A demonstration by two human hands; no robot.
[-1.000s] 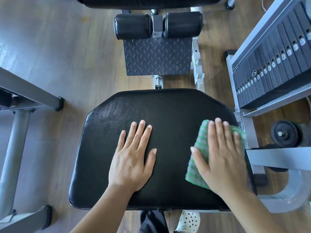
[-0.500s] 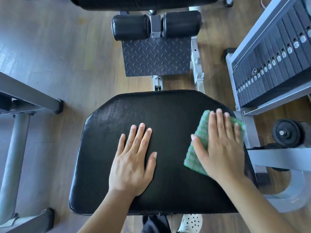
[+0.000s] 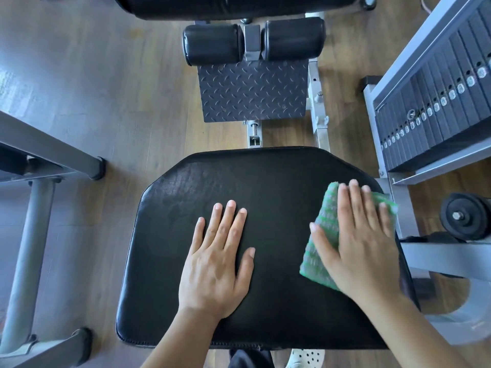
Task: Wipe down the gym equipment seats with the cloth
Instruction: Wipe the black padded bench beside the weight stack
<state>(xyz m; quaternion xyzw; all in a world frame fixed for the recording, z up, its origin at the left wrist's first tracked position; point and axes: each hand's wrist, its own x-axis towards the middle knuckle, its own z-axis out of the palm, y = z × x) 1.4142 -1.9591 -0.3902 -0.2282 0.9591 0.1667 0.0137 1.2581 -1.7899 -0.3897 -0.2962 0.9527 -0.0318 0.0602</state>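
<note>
The seat pad carries our flat left hand centrally and, at its right edge, the cloth beneath our right hand.

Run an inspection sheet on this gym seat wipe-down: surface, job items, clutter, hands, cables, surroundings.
Surface: black padded seat, upholstery creased toward its far left.
Job's things: green checked cloth lying on the seat's right side.
Clutter: nothing seen.
Hands: left hand rests flat on the seat; right hand presses flat on the cloth.
Cables: what looks like a thin cord on the floor, far right.
Surroundings: roller pads, tread-plate footrest, weight stack, wood floor.
</note>
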